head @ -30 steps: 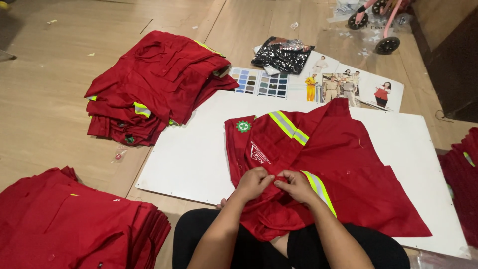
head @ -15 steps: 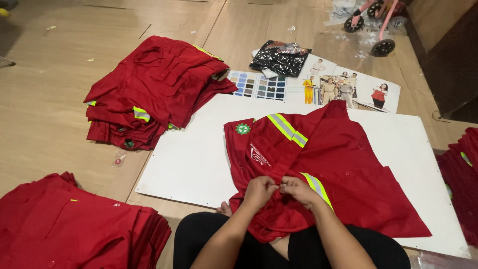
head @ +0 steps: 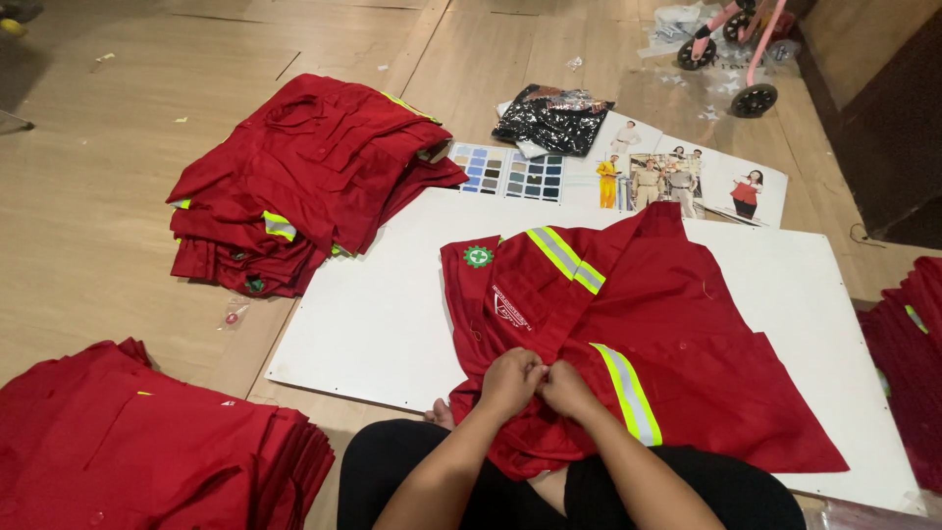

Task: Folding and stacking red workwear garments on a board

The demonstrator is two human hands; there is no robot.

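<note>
Two hands (head: 538,381) pinching red shirt (head: 648,344), white board (head: 373,314), wooden floor (head: 88,177)

Right red pile (head: 908,363) cropped (fingertips hidden)

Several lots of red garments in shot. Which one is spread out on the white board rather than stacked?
The red shirt under both hands, left hand and right hand, lies open on the white board. The others sit in stacks on the floor.
</note>
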